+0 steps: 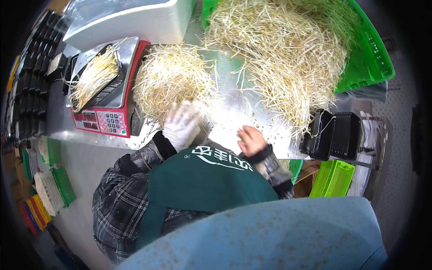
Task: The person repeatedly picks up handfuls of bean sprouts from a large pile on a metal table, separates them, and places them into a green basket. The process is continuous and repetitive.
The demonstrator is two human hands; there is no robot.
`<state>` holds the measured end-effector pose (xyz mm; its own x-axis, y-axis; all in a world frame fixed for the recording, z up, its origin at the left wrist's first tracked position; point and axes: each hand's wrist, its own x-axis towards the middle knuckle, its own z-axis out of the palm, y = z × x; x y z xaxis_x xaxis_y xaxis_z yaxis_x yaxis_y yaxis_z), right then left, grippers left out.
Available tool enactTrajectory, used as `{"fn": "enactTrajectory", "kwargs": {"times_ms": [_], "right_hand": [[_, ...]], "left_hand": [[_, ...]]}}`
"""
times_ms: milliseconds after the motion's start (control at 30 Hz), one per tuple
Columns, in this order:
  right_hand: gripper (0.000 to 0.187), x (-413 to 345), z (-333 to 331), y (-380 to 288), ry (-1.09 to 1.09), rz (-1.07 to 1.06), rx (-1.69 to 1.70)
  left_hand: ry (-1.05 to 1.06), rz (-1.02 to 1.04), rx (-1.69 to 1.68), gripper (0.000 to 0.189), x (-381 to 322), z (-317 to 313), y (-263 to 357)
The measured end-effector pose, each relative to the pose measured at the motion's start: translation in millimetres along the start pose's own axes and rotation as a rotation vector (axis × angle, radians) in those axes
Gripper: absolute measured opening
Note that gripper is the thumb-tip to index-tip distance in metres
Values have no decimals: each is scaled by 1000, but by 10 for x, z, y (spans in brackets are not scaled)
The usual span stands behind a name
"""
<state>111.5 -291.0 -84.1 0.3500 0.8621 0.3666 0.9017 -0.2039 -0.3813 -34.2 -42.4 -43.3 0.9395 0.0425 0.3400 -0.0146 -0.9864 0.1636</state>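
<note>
My left hand (182, 125), in a white glove, lies against the near edge of a loose heap of bean sprouts (173, 79); its fingertips touch the sprouts, and whether it grips any is hidden. My bare right hand (250, 139) is over the metal table (229, 98), fingers partly curled, with nothing visible in it. Left of the heap, a red digital scale (130, 91) bears a black plastic tray (111, 87) of bean sprouts (98, 72), lying slantwise. A much larger pile of sprouts (287, 50) spreads from a green plastic crate (371, 60) onto the table.
A white foam box (128, 25) stands behind the scale. Stacks of black trays (30, 84) line the far left; more black trays (346, 135) sit at the table's right end. A lime-green basket (332, 179) is below the edge. Small sprout scraps dot the tabletop.
</note>
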Motion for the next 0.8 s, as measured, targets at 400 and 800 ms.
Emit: {"fn": "enactTrajectory", "kwargs": {"times_ms": [400,800], "right_hand": [[45,-1651,-1134,45,-459,1150,-265],[26,447,-684,348,-136,543,-101]], "left_hand": [[-290,356,-120,53,184,453,237],[-178,-127,181,45,87,-5,-897]]}}
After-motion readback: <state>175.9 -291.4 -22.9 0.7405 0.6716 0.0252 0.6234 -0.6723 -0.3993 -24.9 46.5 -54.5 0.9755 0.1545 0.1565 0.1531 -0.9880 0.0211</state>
